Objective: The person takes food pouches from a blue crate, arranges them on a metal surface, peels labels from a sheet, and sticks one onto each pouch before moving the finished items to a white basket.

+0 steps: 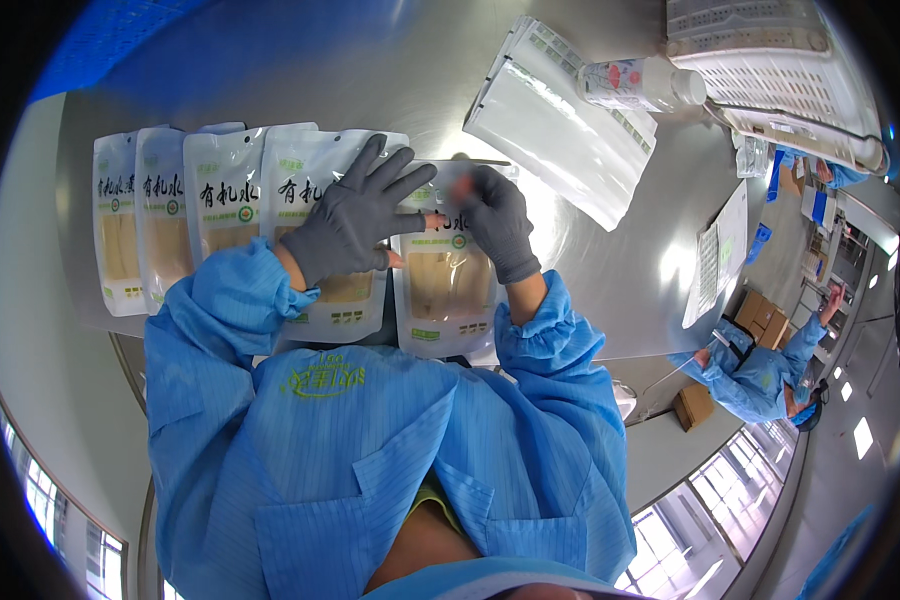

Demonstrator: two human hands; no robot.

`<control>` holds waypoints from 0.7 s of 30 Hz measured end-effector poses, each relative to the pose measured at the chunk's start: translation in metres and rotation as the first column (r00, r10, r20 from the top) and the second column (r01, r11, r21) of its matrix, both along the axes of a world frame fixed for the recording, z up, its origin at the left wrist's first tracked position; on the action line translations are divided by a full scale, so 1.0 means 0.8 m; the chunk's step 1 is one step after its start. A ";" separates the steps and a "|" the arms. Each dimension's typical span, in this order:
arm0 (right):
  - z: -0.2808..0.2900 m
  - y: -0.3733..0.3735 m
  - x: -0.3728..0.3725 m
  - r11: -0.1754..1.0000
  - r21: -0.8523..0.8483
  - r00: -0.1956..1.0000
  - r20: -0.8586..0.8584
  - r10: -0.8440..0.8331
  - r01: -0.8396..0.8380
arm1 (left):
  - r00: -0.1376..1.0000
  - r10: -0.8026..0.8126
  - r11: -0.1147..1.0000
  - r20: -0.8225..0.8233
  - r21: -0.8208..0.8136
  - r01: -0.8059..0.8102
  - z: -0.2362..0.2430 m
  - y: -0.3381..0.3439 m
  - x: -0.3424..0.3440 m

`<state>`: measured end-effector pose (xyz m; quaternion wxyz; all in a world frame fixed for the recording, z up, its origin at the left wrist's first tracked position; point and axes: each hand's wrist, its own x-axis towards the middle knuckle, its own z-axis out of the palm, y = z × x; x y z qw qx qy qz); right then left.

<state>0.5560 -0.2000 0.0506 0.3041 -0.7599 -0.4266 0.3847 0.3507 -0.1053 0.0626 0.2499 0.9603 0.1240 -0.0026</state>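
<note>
A row of white stand-up pouches [166,262] with clear windows lies overlapping on the metal table, pale contents showing through. My left hand [355,215], in a grey glove with bare thumb and forefinger tips, spreads its fingers over one pouch [342,318]. Its forefinger reaches onto the rightmost pouch [444,290], which lies flat in front of me. At that pouch's upper edge is my right hand [500,222], also grey-gloved, with its fingers bent together. Blur at the fingertips hides what they pinch, if anything.
Beyond my right hand lies a stack of glossy white sheets [555,130], with a flower-printed bottle [632,85] on its edge. White plastic crates [770,85] stand at the far right. A blue-clad person [760,380] works beyond the table's right end, near cardboard boxes [762,318].
</note>
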 end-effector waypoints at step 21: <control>0.012 0.009 -0.015 0.991 0.026 0.939 0.325 0.116 -0.131 | 1.000 0.017 0.999 0.003 0.040 -0.017 -0.003 0.001 -0.003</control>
